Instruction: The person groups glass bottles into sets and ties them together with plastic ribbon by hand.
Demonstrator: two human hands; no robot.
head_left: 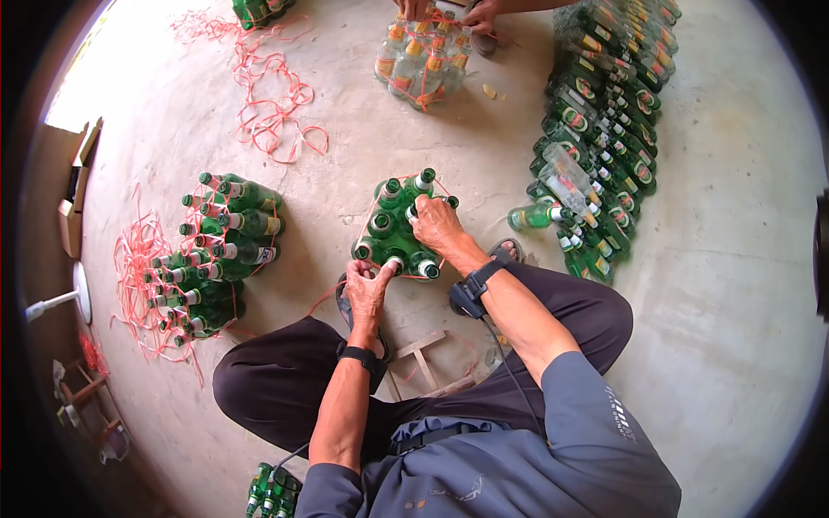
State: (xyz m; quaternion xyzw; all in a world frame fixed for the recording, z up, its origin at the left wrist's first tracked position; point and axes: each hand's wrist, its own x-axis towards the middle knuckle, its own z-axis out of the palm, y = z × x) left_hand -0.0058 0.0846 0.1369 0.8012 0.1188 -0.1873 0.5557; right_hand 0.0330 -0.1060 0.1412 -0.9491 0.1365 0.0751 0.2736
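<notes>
A cluster of green glass bottles point(380, 225) stands upright on the floor between my feet, with red plastic string point(366, 217) looped loosely round its outside. My right hand point(438, 229) is closed round the neck of a bottle on the right side of the cluster. At the near left edge, my left hand point(367, 292) has its fingers pinched against the bottle necks. A strand of the string runs from it toward the lower left. My fingers hide part of the string there.
Tied green bottles point(229, 233) stand at left beside tangled red string point(142, 259). More string point(268, 95) lies farther off. Another person's hands point(481, 15) work at clear bottles point(420, 65). Stacked bottles point(604, 147) line the right. A wooden frame point(423, 367) lies beneath me.
</notes>
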